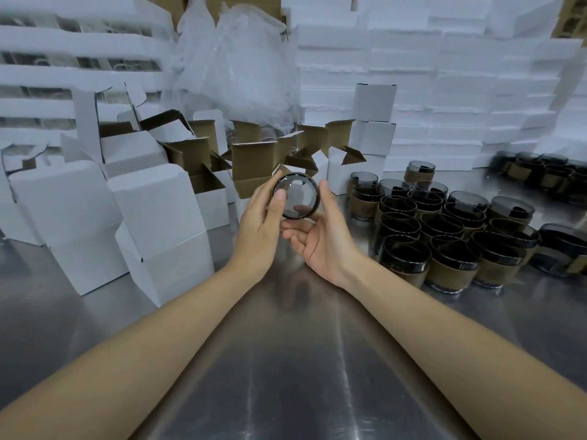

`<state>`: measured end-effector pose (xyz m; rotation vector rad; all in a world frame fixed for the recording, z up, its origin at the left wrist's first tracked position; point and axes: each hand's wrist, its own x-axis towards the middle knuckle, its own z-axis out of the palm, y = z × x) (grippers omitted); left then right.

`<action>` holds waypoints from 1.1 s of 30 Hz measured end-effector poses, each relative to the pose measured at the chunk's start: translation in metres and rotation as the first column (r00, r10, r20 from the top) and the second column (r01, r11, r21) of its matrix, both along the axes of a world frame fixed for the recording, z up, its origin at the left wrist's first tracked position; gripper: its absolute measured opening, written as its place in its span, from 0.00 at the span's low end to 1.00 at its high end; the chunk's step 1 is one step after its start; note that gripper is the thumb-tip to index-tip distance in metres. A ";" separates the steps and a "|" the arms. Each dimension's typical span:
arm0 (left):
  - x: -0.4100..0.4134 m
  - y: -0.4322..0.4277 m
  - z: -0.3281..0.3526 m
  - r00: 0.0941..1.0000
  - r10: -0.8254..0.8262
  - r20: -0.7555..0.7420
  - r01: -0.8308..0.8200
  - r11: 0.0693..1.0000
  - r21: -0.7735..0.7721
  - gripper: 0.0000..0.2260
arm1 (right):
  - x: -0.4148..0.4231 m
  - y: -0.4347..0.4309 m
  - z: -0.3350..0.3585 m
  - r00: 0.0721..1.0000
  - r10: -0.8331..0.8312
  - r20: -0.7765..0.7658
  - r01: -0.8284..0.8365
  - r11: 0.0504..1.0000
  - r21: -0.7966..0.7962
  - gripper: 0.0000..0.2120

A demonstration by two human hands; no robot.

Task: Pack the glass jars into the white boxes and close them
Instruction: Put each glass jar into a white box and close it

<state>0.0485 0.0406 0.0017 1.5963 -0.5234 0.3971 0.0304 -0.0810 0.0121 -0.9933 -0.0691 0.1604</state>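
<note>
**One glass jar (pixel 296 198) held up, 2-handed**

It's off the steel table (pixel 301 360), base turned toward the camera, just in front of the open white boxes (pixel 254 173). The left hand (pixel 259 223) grips it w/ thumb on the base, fingers round the far side. The right hand (pixel 320 239) cups it from below, thumb up beside the rim. Other jars (pixel 444 236) stand at right, closed boxes (pixel 143 217) at left.

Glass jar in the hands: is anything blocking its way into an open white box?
Nothing visible does. The left hand and right hand hold the glass jar just in front of an open white box with its flaps up. The jar hides part of the box's mouth.
</note>
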 end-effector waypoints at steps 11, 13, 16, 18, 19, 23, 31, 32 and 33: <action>0.000 -0.001 -0.002 1.000 -0.011 0.001 0.011 0.999 0.047 0.21 | 0.002 0.002 -0.003 0.999 -0.045 0.027 0.044 0.998 0.055 0.26; 0.000 -0.001 -0.002 1.000 -0.025 0.002 0.025 0.998 0.058 0.23 | 0.001 0.001 -0.002 0.996 -0.069 0.052 0.064 0.995 0.082 0.28; 0.000 -0.002 -0.003 0.999 -0.038 0.002 0.038 0.997 0.070 0.25 | 0.002 -0.001 -0.002 0.993 -0.101 0.055 0.094 0.989 0.115 0.26; 0.000 -0.002 -0.005 1.000 -0.024 -0.005 0.024 0.997 0.078 0.25 | 0.003 -0.001 -0.002 0.993 -0.112 0.031 0.106 0.984 0.146 0.16; 0.000 -0.002 -0.005 1.000 -0.011 -0.007 0.011 0.997 0.081 0.25 | 0.003 -0.001 -0.002 0.993 -0.120 0.020 0.115 0.980 0.161 0.13; 0.002 -0.002 -0.007 0.998 0.054 0.029 -0.057 0.994 0.095 0.23 | 0.003 -0.001 -0.002 0.989 -0.143 0.040 0.134 0.975 0.176 0.13; 0.001 -0.003 -0.006 0.994 0.103 0.040 -0.106 0.988 0.109 0.27 | 0.006 0.000 -0.004 0.974 -0.160 0.157 0.142 0.983 0.119 0.10; 0.000 -0.003 -0.006 0.994 0.102 0.051 -0.107 0.987 0.121 0.27 | 0.007 0.000 -0.004 0.968 -0.169 0.183 0.158 0.985 0.069 0.12; 0.000 -0.003 -0.006 0.993 0.096 0.062 -0.104 0.984 0.142 0.28 | 0.006 0.001 -0.005 0.963 -0.178 0.205 0.176 0.984 0.026 0.13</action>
